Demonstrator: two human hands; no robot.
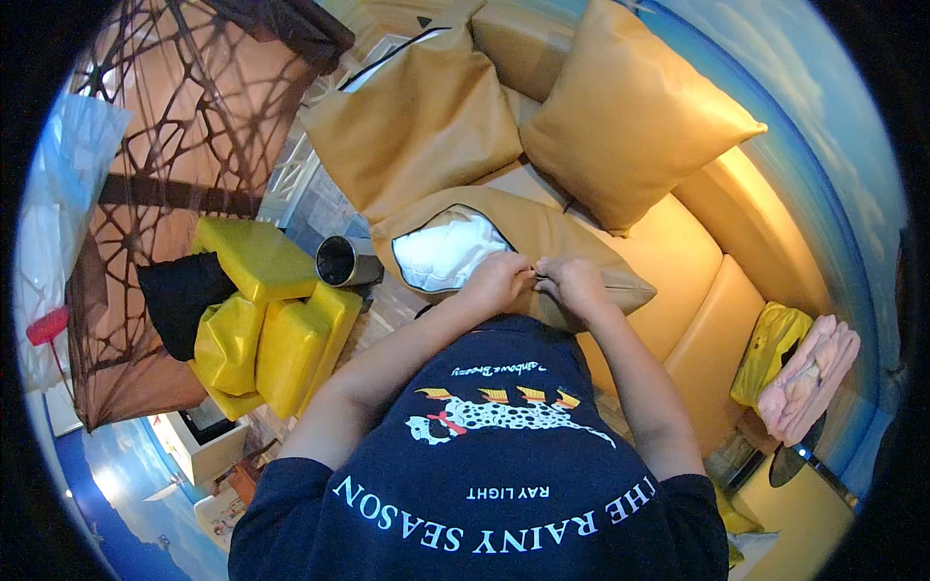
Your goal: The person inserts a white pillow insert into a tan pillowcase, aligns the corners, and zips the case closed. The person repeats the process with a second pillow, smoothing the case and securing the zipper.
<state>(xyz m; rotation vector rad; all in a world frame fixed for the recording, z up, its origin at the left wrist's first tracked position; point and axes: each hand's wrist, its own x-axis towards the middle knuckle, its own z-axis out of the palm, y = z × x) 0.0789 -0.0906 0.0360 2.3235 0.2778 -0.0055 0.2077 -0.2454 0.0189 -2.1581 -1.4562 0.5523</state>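
Note:
A tan leather-look cushion cover (pixel 465 200) lies before me at the front of the sofa, its zipped side gaping. White padding (pixel 443 250) shows through the opening, which has a dark zip edge. My left hand (pixel 501 279) pinches this edge at the right end of the gap. Right beside it, my right hand (pixel 574 285) grips the same seam, the fingertips of both hands nearly touching. Whether a zip pull is between the fingers is too small to tell. To the right of my hands, the cover's seam is closed towards its pointed corner.
Behind lie a tan cushion (pixel 632 116) and another tan cover (pixel 429 123) with a dark-edged opening, on the tan sofa (pixel 676 261). Leftward stand a metal bin (pixel 345 261), yellow padded blocks (pixel 261 258) and a black cloth (pixel 185 301). A pink folded cloth (pixel 806 378) lies at right.

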